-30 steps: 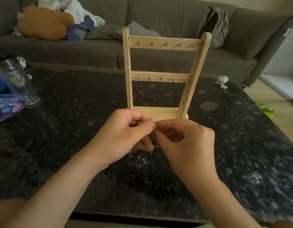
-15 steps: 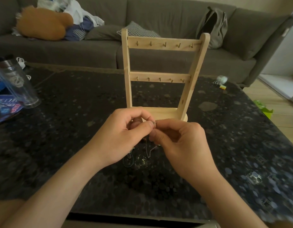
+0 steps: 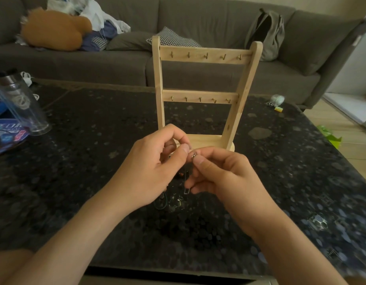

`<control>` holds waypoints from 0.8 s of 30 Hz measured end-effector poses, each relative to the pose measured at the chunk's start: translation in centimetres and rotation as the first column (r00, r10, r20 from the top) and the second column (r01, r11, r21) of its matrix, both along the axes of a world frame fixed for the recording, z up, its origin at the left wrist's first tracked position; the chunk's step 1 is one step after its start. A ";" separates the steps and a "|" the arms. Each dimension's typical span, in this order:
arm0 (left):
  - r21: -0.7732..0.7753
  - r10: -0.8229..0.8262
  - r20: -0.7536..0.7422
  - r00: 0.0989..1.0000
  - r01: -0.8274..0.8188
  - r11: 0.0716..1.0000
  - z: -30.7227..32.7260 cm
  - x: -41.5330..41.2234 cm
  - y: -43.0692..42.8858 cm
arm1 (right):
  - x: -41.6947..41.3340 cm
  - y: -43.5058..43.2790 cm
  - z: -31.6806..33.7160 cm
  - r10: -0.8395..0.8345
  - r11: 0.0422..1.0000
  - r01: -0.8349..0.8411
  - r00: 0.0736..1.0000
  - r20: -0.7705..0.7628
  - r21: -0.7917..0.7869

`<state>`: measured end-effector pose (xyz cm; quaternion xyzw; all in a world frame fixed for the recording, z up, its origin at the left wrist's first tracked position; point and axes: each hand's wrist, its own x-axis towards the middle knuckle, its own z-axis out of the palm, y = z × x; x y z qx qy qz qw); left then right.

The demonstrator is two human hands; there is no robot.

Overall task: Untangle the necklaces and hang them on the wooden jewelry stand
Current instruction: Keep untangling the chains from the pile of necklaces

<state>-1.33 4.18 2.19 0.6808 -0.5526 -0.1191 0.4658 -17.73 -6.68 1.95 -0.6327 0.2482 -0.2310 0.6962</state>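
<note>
- Right hand (image 3: 225, 177) is pinching a small metal clasp ring (image 3: 194, 155) between thumb and forefinger; its other fingers are curling loosely below.
- Left hand (image 3: 155, 167) is curling in tight, thumb tip sitting just beside that ring and seeming to pinch the fine chain (image 3: 187, 182) next to it. The link itself is too small to tell.
- Both pinches are meeting almost tip to tip, just in front of the base of the wooden jewelry stand (image 3: 198, 138).
- The chain is hanging from the pinch with its long axis running near vertical, straight down between the two hands.
- Its lower end is running into the tangled heap (image 3: 176, 201) lying on the dark table (image 3: 85, 161), under and slightly toward the left hand.
- Judging: untangling is not finished, since the heap is bunching together and no hook is carrying anything.
- Key relation: the lower hooks (image 3: 200, 99) are sitting up and away from the pinch, the upper hooks (image 3: 205, 56) higher again.
- Right hand is nearer the stand and holding the ring, so it looks the likelier one to carry it up.
- Risk, as a guess: lifting now is likely dragging the heap along.
</note>
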 end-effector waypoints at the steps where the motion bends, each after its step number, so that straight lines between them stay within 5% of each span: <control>1: -0.006 -0.016 -0.046 0.999 0.016 1.000 0.1 0.0 0.1 | 0.1 0.1 0.1 0.018 0.996 -0.019 1.000 0.023 0.082; 6: 0.018 -0.056 -0.136 0.989 0.059 0.998 0.5 -0.5 0.2 | 0.1 0.5 0.7 0.183 0.907 -0.234 0.968 0.172 0.351; 24: 0.006 0.026 -0.048 0.998 -0.026 1.000 -0.2 0.2 -0.1 | 0.2 0.6 0.1 -0.089 0.981 0.088 0.996 0.002 -0.173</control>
